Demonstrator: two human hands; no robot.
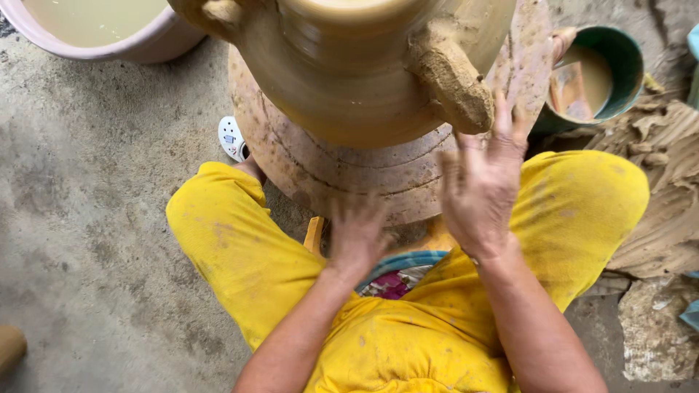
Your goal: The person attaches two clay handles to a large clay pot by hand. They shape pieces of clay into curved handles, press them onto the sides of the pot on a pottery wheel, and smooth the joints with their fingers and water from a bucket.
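A large wet clay pot [342, 80] with lug handles stands on a round clay-smeared wheel [349, 175] between my knees; its surface is motion-blurred. My left hand [357, 233], blurred, hovers low by the wheel's near edge, fingers apart, holding nothing. My right hand [484, 189] is raised with fingers spread, clay-coated, just below one clay handle [455, 84] on the pot's right side, apart from it. A flat clay-covered paddle [528, 58] leans behind my right fingertips.
A green bucket [630, 73] of muddy water stands at the upper right, and a pink basin [138, 44] of water at the upper left. Crumpled clay-stained sheeting [670, 189] lies right. Concrete floor [87, 218] spreads left. A white shoe [231, 137] shows by the wheel.
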